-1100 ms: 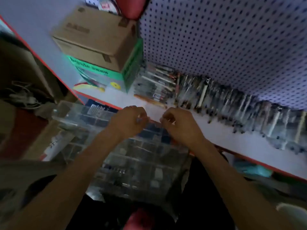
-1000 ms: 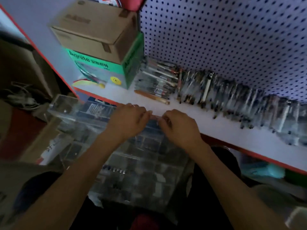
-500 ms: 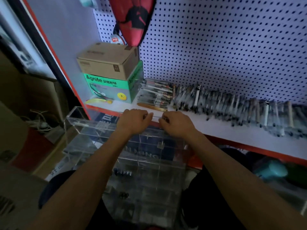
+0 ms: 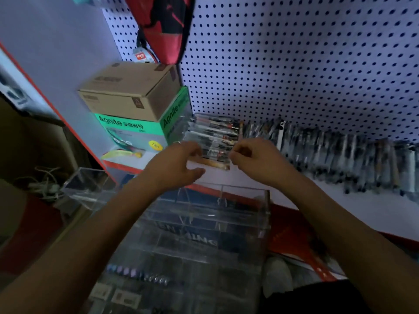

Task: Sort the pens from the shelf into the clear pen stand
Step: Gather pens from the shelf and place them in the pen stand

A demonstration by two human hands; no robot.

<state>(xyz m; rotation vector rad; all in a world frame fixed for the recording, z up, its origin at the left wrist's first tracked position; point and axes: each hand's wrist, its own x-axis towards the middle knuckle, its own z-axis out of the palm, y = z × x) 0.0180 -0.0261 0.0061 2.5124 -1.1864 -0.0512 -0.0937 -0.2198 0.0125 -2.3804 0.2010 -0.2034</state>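
A stack of pens [image 4: 213,134] lies crosswise on the white shelf [image 4: 362,214], with a brown pen [image 4: 212,163] in front of it. My left hand [image 4: 176,166] reaches to the stack's left end, fingers and thumb spread apart. At the stack's right end my right hand [image 4: 256,159] has its fingers curled; blur hides whether it pinches a pen. The clear pen stand [image 4: 246,192] sits below the shelf edge, under my forearms. A few purple-capped pens [image 4: 136,274] lie in a lower compartment.
A long row of pens [image 4: 340,159] runs along the pegboard [image 4: 294,64] to the right. A cardboard box [image 4: 129,91] sits on a green box [image 4: 133,130] at the shelf's left. A red bag [image 4: 163,26] hangs above. A second clear box [image 4: 88,184] stands left.
Both hands have left the back rim of the pen stand and moved up and forward onto the shelf, to either end of the pen stack. The camera has tilted upward.
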